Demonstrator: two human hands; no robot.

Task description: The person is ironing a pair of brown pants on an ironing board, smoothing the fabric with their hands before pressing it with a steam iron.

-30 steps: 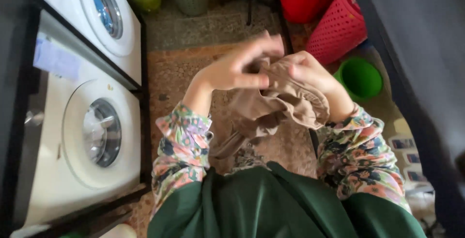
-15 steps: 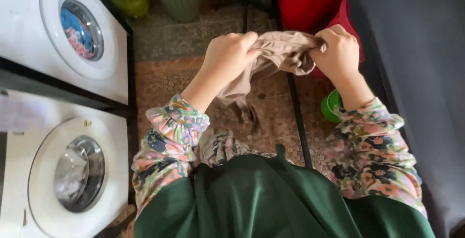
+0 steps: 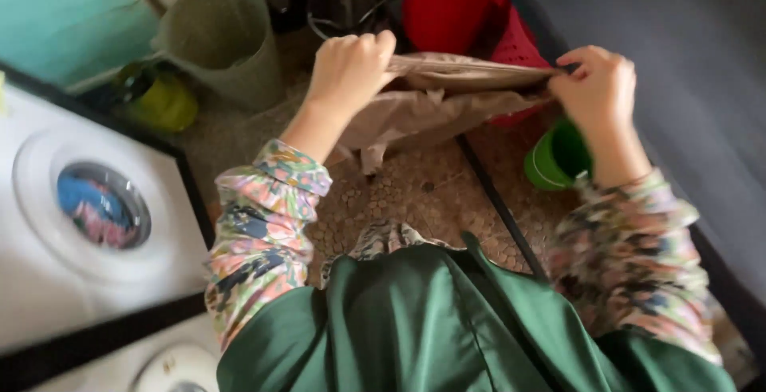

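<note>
A beige cloth (image 3: pixel 447 93) is stretched out flat between both my hands, at chest height above the floor. My left hand (image 3: pixel 349 69) grips its left end with closed fingers. My right hand (image 3: pixel 598 89) pinches the right end. A loose fold of the cloth hangs down under the left hand. Both arms wear floral sleeves, and a green garment covers my lap below.
A white washing machine (image 3: pixel 96 208) with coloured laundry behind its round door stands at the left. Ahead are a grey-green bin (image 3: pixel 223 37), a yellow-green container (image 3: pixel 163 100), a red basket (image 3: pixel 471 9) and a green bowl (image 3: pixel 554 156). A dark wall runs along the right.
My hands have moved apart and pulled the bunched cloth out flat. The view has shifted forward and left, showing more of the bins.
</note>
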